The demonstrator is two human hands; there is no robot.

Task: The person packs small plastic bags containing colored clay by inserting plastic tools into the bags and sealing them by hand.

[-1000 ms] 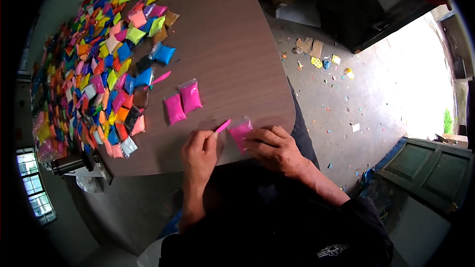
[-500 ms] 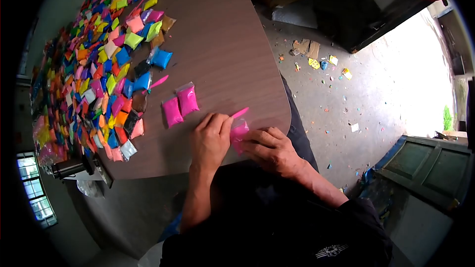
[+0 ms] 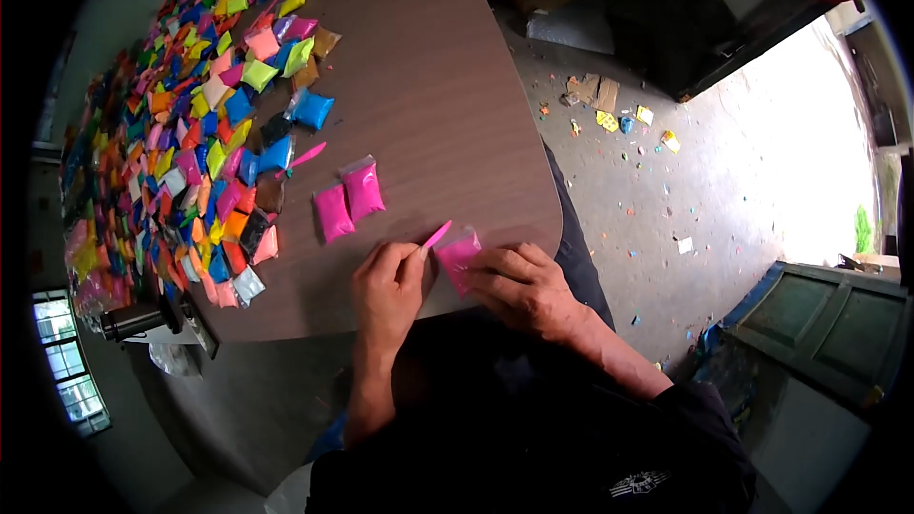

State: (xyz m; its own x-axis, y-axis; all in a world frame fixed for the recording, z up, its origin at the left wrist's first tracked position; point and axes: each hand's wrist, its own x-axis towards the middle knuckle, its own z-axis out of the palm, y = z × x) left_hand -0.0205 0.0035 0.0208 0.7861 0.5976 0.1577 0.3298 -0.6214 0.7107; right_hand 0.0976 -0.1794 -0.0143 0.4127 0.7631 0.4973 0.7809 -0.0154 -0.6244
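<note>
Between the fingertips of my left hand [image 3: 391, 286] is a small pink plastic tool [image 3: 437, 234], its blade pointing up and right. My right hand [image 3: 522, 287] is closed on the right side of a clear bag with pink contents [image 3: 458, 257] near the table's front edge. The tool's tip is beside the bag's upper left edge. Two more pink bags, one on the left [image 3: 333, 213] and one on the right [image 3: 363, 187], lie side by side beyond my left hand. Another pink tool [image 3: 308, 154] rests near a blue packet [image 3: 277, 153].
A large heap of small coloured packets [image 3: 205, 148] covers the left of the brown table [image 3: 428, 86]. A black cylindrical object [image 3: 141, 320] is at the lower left edge. Scraps and flattened cardboard [image 3: 598, 91] lie on the floor to the right.
My left hand moved right with the tool to the top of the held bag, then drew back left. My right hand has stayed on the bag.
</note>
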